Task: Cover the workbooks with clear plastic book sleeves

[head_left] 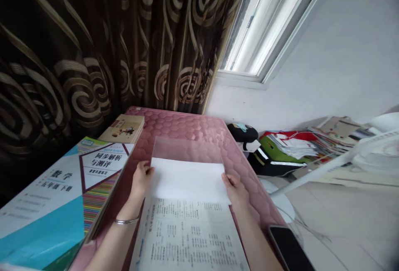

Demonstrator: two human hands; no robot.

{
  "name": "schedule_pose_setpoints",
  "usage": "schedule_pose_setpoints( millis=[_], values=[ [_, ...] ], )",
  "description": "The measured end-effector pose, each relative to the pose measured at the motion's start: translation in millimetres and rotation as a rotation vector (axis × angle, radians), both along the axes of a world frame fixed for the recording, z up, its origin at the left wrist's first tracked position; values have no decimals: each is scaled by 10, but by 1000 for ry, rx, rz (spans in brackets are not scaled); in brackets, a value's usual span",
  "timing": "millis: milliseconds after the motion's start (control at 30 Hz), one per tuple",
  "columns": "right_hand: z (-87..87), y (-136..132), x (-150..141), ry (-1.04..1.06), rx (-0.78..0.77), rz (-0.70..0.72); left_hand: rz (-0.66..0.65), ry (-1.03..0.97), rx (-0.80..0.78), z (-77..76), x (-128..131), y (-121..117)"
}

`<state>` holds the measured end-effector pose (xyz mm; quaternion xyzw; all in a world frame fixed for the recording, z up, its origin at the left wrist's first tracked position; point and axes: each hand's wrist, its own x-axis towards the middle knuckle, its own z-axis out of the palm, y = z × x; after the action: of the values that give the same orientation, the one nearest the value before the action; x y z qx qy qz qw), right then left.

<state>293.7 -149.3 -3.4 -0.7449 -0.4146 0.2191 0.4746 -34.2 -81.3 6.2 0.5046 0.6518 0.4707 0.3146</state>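
My left hand (142, 179) pinches the left edge of a clear plastic sheet (187, 148) together with a white paper (187, 179). On the opposite edge, my right hand (236, 191) is closed with thumb and fingers in the same way. The clear plastic reaches past the paper's far edge; whether the paper lies inside it or under it I cannot tell. Nearer to me, a page of printed text (190, 237) lies between my forearms, its far part covered by the white paper. A bracelet sits on my left wrist.
Workbooks (56, 192) and a stack of brown booklets (123, 129) lie on the left of the pink quilted surface (181, 123). A phone (289, 248) rests by its right edge. Beyond stand a white fan (330, 161), bags (274, 154) and piled papers. A patterned curtain hangs behind.
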Motion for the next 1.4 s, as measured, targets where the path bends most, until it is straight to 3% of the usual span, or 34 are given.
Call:
schedule_pose_setpoints(
  millis=[133, 367, 700, 967, 1400],
  values=[
    [-34, -46, -19, 66, 45, -12, 1, -64, 20, -21, 14, -83],
    [-58, -46, -43, 4, 48, -9, 32, -74, 55, -110, 79, -213],
    [-69, -22, -31, 61, 99, 12, -24, -63, 44, -99, 54, -265],
    [9, 4, -41, -39, 44, -20, 0, -55, 65, -81, 61, -238],
    [-5, 64, -18, 37, 96, 36, 25, -18, 36, -107, 61, -254]
  ],
)
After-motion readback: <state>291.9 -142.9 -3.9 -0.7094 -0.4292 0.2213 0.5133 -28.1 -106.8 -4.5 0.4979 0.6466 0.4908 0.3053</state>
